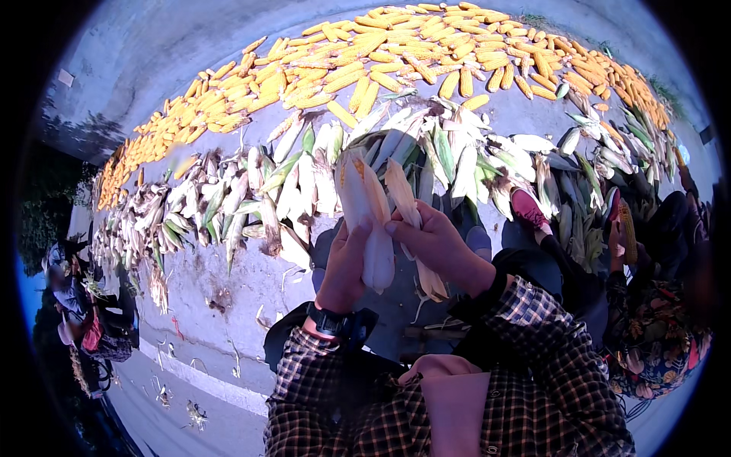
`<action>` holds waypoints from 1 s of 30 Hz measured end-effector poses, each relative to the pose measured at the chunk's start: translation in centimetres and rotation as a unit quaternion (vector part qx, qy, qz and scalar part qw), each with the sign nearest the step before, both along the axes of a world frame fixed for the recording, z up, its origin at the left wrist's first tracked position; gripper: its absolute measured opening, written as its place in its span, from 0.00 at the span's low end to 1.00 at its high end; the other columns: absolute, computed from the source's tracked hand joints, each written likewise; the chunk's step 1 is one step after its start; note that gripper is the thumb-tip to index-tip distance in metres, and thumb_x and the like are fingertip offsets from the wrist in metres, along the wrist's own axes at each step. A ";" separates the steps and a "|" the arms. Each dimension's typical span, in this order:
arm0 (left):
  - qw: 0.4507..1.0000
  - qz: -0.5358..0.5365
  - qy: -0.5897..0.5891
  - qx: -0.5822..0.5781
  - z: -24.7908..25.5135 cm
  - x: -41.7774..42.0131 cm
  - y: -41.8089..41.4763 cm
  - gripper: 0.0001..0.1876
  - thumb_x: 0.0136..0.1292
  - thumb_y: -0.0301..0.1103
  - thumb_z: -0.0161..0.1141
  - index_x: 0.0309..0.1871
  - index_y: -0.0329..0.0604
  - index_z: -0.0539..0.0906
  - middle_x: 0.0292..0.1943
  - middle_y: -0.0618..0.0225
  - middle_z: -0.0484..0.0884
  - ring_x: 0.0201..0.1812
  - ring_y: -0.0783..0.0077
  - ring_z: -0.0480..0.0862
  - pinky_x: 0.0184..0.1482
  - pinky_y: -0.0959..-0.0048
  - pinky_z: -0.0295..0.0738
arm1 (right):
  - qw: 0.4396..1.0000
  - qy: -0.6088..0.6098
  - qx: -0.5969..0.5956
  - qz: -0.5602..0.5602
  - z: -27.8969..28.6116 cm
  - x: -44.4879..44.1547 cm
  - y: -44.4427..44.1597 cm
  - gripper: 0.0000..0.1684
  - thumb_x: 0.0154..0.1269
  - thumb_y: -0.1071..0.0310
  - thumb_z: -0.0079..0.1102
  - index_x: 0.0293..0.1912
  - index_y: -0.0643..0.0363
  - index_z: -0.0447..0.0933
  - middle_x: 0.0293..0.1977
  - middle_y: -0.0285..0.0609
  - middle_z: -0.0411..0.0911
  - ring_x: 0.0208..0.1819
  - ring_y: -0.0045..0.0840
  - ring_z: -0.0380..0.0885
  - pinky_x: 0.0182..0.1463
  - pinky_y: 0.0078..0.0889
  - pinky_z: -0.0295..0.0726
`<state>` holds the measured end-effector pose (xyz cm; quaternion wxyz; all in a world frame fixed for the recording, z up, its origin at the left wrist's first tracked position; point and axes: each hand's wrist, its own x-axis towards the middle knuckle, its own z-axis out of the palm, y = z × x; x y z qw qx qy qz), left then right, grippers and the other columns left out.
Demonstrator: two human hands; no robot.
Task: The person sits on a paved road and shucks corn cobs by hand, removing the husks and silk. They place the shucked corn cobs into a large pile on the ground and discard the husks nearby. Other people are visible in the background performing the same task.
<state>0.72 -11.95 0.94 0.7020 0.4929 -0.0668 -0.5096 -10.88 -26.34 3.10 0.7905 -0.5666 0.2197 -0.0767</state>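
My left hand (pixel 346 263) grips an ear of corn (pixel 368 228) that is still mostly wrapped in pale husk. Yellow kernels show through a gap near its top. Just to its right, my right hand (pixel 437 243) pinches a strip of dry husk (pixel 404 191) between thumb and fingers. The strip's lower end (pixel 431 283) hangs below that hand. Whether this strip is still joined to the ear is hidden by my fingers. Beyond both hands lies a row of unhusked corn ears (pixel 302 177) on the concrete.
Bare yellow corn cobs (pixel 354 51) spread in a wide band behind the husked row. At right sits another person in a floral top (pixel 651 348), holding a yellow cob (pixel 627 231). More people (pixel 85 308) are at far left. Husk scraps (pixel 197 414) litter the concrete (pixel 194 325).
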 end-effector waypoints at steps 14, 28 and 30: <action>0.952 0.242 0.130 -0.138 0.8 3.5 0.0 0.30 0.71 0.58 0.60 0.59 0.39 0.71 0.47 0.59 0.77 0.49 0.62 0.79 0.54 0.57 0.79 | 0.992 -0.073 0.069 0.072 0.1 -1.3 -1.0 0.10 0.75 0.61 0.60 0.49 0.55 0.75 0.34 0.26 0.74 0.33 0.08 0.73 0.38 0.18 0.73; 0.974 0.191 -0.047 -0.112 2.2 1.7 -0.3 0.26 0.74 0.50 0.61 0.64 0.42 0.70 0.41 0.69 0.79 0.40 0.76 0.81 0.44 0.73 0.79 | 0.983 0.042 -0.068 0.165 -2.6 0.4 2.0 0.22 0.71 0.63 0.62 0.58 0.64 0.72 0.44 0.37 0.79 0.45 0.17 0.78 0.48 0.26 0.78; 0.974 0.177 -0.023 -0.142 1.8 1.4 -0.2 0.25 0.75 0.47 0.58 0.66 0.41 0.68 0.44 0.66 0.80 0.43 0.74 0.81 0.46 0.71 0.79 | 0.974 0.071 -0.079 0.199 -1.9 0.5 2.4 0.18 0.73 0.65 0.58 0.57 0.64 0.74 0.45 0.38 0.81 0.42 0.18 0.80 0.47 0.26 0.79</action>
